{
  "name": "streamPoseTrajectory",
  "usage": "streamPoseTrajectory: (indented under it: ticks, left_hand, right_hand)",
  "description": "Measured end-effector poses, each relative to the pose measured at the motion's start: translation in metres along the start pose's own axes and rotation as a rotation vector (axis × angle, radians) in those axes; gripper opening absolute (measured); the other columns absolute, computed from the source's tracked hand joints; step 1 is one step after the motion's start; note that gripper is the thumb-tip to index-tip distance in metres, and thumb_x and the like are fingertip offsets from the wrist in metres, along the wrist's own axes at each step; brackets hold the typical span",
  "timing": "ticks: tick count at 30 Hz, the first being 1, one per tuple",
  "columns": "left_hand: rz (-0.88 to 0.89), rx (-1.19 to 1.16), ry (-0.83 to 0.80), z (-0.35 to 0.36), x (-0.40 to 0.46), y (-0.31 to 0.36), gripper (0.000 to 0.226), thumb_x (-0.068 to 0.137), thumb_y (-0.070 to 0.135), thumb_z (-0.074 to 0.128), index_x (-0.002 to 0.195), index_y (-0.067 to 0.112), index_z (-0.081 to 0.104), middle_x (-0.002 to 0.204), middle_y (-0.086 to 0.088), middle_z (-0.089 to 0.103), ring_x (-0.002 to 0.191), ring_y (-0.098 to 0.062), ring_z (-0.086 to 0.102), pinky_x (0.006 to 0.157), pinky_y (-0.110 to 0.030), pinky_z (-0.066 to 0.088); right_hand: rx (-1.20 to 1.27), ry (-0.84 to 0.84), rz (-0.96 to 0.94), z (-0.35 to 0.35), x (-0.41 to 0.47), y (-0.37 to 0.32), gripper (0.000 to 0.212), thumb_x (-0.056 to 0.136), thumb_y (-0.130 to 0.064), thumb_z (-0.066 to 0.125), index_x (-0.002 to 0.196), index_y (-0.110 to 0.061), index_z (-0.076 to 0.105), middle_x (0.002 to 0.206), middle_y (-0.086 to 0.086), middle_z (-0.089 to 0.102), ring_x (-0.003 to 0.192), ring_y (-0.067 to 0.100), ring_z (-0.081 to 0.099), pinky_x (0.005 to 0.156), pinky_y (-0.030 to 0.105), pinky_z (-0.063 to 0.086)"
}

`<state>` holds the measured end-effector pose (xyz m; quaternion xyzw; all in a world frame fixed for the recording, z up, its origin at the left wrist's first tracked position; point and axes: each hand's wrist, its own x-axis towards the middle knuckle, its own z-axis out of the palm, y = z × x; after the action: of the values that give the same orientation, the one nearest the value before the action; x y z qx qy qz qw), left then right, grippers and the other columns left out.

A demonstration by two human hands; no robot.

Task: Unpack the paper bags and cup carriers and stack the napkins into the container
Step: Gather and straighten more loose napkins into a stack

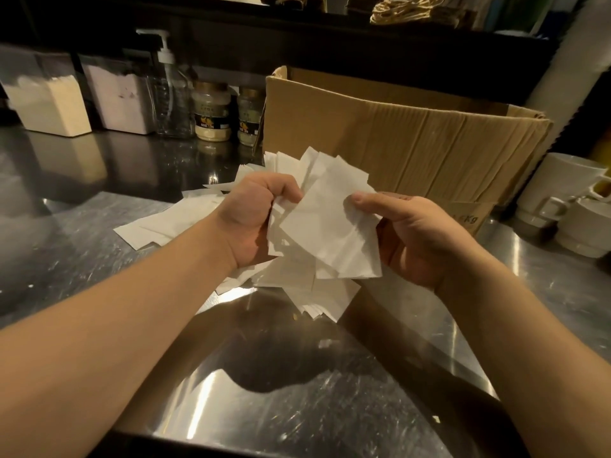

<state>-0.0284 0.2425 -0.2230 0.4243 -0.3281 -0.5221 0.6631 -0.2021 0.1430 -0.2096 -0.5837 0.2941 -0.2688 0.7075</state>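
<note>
Both hands grip one bunch of white napkins (325,226) above the steel counter (99,246): the left hand (254,219) clenches its edge, the right hand (416,233) pinches it with the thumb on top. More loose napkins (165,223) lie scattered beneath, just before an open cardboard box (413,140) whose contents are hidden. At the back stand two tubs (49,104) of pale powder and two jars (211,114) partly filled with powder.

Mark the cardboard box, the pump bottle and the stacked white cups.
cardboard box (413,143): head view, front wall.
pump bottle (172,94): head view, clear body.
stacked white cups (568,186): head view, top cup's side.
</note>
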Motion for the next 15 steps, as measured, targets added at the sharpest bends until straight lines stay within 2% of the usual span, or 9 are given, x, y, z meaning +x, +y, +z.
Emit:
streamPoseTrajectory:
  ticks: [3,6,8,10,11,13,15]
  left_hand:
    - [-0.003,0.063,0.032,0.001,-0.001,0.0,0.03,0.063,0.018,0.054,0.09,0.013,0.064,0.069,-0.005,0.068,0.062,-0.022,0.069,0.055,-0.029,0.056]
    - [-0.027,0.107,0.038,0.001,-0.001,0.0,0.036,0.062,0.02,0.057,0.097,0.012,0.065,0.076,-0.006,0.07,0.069,-0.025,0.07,0.06,-0.032,0.058]
    - [-0.045,0.096,0.039,0.001,0.0,0.001,0.043,0.07,0.025,0.062,0.11,0.009,0.069,0.095,-0.013,0.075,0.087,-0.03,0.074,0.077,-0.041,0.061]
    - [-0.064,0.066,0.048,0.002,0.001,0.001,0.051,0.085,0.039,0.063,0.128,0.012,0.066,0.122,-0.018,0.073,0.113,-0.037,0.07,0.101,-0.054,0.054]
    - [-0.068,0.055,0.043,0.002,0.001,0.001,0.051,0.091,0.047,0.06,0.13,0.014,0.067,0.127,-0.018,0.071,0.118,-0.039,0.068,0.107,-0.056,0.05]
    - [-0.076,0.03,0.04,0.0,0.002,0.002,0.053,0.097,0.057,0.051,0.124,0.015,0.071,0.123,-0.016,0.073,0.114,-0.037,0.07,0.105,-0.056,0.05]
    - [-0.099,-0.002,0.023,0.0,0.002,0.002,0.057,0.099,0.06,0.045,0.114,0.015,0.077,0.113,-0.014,0.076,0.103,-0.035,0.074,0.093,-0.051,0.056]
  right_hand:
    - [0.046,0.002,0.012,0.008,0.002,0.008,0.03,0.086,-0.013,0.077,0.113,-0.004,0.069,0.1,0.009,0.078,0.09,0.029,0.077,0.068,0.04,0.064]
    - [0.066,0.021,-0.005,0.011,0.004,0.013,0.03,0.086,-0.014,0.077,0.114,-0.007,0.069,0.107,0.009,0.077,0.093,0.029,0.077,0.074,0.042,0.064]
    - [0.067,0.041,-0.021,0.01,0.005,0.014,0.023,0.088,-0.014,0.075,0.109,-0.007,0.069,0.107,0.009,0.076,0.095,0.03,0.076,0.077,0.043,0.064]
    - [0.073,0.043,-0.025,0.008,0.005,0.013,0.019,0.089,-0.015,0.074,0.106,-0.008,0.069,0.109,0.011,0.075,0.096,0.031,0.074,0.081,0.045,0.063]
    - [0.065,0.031,-0.023,0.007,0.004,0.012,0.018,0.089,-0.015,0.073,0.106,-0.009,0.069,0.108,0.011,0.074,0.095,0.03,0.074,0.081,0.046,0.063]
    - [0.039,-0.021,-0.012,0.004,0.001,0.008,0.018,0.089,-0.018,0.07,0.105,-0.01,0.07,0.104,0.01,0.074,0.095,0.031,0.073,0.082,0.048,0.062]
    - [0.01,-0.097,0.005,-0.001,-0.003,0.004,0.021,0.087,-0.022,0.068,0.106,-0.012,0.069,0.099,0.01,0.074,0.092,0.03,0.073,0.081,0.046,0.061]
